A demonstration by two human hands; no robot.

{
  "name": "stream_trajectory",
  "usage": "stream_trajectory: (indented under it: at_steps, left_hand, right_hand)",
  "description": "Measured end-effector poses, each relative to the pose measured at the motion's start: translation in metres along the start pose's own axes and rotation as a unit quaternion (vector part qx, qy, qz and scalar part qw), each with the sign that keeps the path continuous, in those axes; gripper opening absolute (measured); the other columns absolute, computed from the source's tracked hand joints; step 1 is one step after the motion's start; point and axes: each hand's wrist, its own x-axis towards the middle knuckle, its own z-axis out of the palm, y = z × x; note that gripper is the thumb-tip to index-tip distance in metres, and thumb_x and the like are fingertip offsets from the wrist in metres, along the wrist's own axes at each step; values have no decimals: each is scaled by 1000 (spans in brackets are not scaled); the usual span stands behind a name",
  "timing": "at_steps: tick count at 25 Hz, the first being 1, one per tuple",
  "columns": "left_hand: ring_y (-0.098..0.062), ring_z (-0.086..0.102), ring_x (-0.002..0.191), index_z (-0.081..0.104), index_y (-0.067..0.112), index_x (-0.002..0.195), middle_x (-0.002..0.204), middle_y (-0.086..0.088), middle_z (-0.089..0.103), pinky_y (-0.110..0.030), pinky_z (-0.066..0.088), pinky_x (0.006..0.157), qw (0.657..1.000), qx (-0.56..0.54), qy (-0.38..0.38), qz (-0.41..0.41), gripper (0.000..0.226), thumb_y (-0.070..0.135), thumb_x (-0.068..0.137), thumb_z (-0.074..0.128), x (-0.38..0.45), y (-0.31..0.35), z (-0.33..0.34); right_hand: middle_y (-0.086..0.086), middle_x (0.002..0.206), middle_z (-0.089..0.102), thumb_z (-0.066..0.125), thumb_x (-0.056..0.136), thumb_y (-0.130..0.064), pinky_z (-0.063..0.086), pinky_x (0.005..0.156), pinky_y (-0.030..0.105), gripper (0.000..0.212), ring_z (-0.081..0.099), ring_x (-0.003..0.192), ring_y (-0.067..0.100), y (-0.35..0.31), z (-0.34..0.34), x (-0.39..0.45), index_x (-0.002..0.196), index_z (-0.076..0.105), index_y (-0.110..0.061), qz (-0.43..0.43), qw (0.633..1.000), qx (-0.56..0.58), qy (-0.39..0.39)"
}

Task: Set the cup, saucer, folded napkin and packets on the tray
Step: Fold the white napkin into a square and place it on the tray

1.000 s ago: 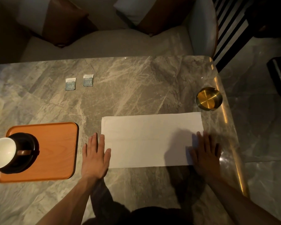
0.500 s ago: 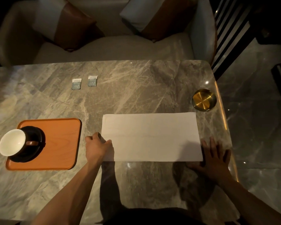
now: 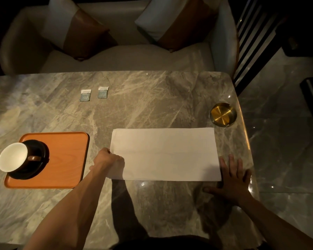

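Observation:
A white napkin (image 3: 163,153) lies flat as a long rectangle on the marble table. My left hand (image 3: 109,162) is closed on its left edge. My right hand (image 3: 233,179) rests flat on the table with fingers spread, just off the napkin's lower right corner. An orange tray (image 3: 65,159) sits to the left. On its left part a dark saucer (image 3: 42,157) carries a cup (image 3: 13,156) with a white inside. Two small packets (image 3: 85,95) (image 3: 103,92) lie side by side on the table farther back.
A round brass dish (image 3: 223,114) stands near the table's right edge, just beyond the napkin's far right corner. A sofa with two cushions (image 3: 79,33) runs along the far side. The table's rounded right edge (image 3: 246,141) drops to a glossy floor.
My left hand went from lying flat beside the napkin to closing on its left edge. My right hand slid off the napkin's lower right corner onto the table.

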Motion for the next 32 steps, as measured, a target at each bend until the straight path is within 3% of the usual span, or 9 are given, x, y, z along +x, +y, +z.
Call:
stream_trajectory:
  at_steps: [4, 8, 12, 15, 20, 25, 30, 32]
  left_hand:
    - [-33, 63, 90, 56, 14, 103, 103, -13, 66, -46, 56, 78, 991, -107, -10, 76, 24, 34, 92, 62, 3, -2, -11]
    - [-29, 65, 80, 58, 12, 95, 93, -13, 69, -31, 49, 59, 980, -152, -8, 130, 9, 20, 91, 60, -8, 5, -22]
    - [-26, 66, 79, 57, 13, 88, 93, -12, 71, -34, 51, 62, 967, -182, -22, 179, 4, 14, 91, 59, -34, 21, -30]
    - [-27, 63, 80, 56, 14, 86, 94, -16, 69, -44, 49, 69, 954, -197, -60, 216, 7, 13, 93, 59, -58, 34, -33]
    - [-24, 61, 77, 57, 17, 82, 88, -14, 65, -40, 45, 63, 933, -212, -117, 265, 13, 9, 92, 60, -98, 68, -27]
    - [-22, 63, 76, 58, 15, 85, 88, -15, 64, -37, 48, 56, 915, -225, -175, 286, 11, 23, 79, 65, -132, 102, -10]
    - [-20, 63, 69, 56, 15, 82, 81, -10, 67, -29, 47, 44, 913, -190, -194, 304, 11, 12, 87, 65, -154, 127, 25]
    - [-21, 62, 67, 55, 15, 81, 78, -5, 69, -30, 47, 44, 915, -174, -188, 310, 14, 7, 90, 63, -159, 136, 42]
  right_hand:
    - [-6, 152, -44, 35, 42, -107, -32, 107, 54, 135, -44, 138, 24, 0, -1, 0, 144, -29, -46, 2, 1000, 6, -6]
    - [-8, 150, -48, 34, 41, -108, -37, 103, 52, 136, -46, 137, 23, -2, -3, 0, 144, -30, -46, 1, 1000, 6, -13]
    - [-7, 148, -50, 25, 39, -109, -40, 100, 50, 137, -49, 134, 24, -1, -4, -1, 144, -31, -43, -5, 1000, -8, -13]
    - [-5, 151, -46, 31, 39, -108, -39, 101, 52, 139, -45, 137, 25, -1, -2, 0, 146, -29, -42, -12, 1000, 2, -13]
    - [-8, 150, -48, 37, 37, -108, -42, 98, 50, 142, -46, 136, 24, 0, 0, 2, 145, -29, -44, -11, 1000, 20, -9]
    - [-9, 144, -55, 26, 35, -110, -43, 96, 50, 141, -50, 133, 23, 0, 0, 4, 141, -36, -43, -1, 1000, 4, 1]
    - [-4, 153, -43, 27, 41, -109, -35, 104, 54, 139, -42, 139, 25, 5, 3, 1, 145, -32, -38, -22, 999, 7, 31]
    - [-3, 157, -37, 29, 42, -108, -24, 111, 58, 139, -38, 142, 24, 13, 5, 0, 147, -29, -36, -35, 998, 1, 46]
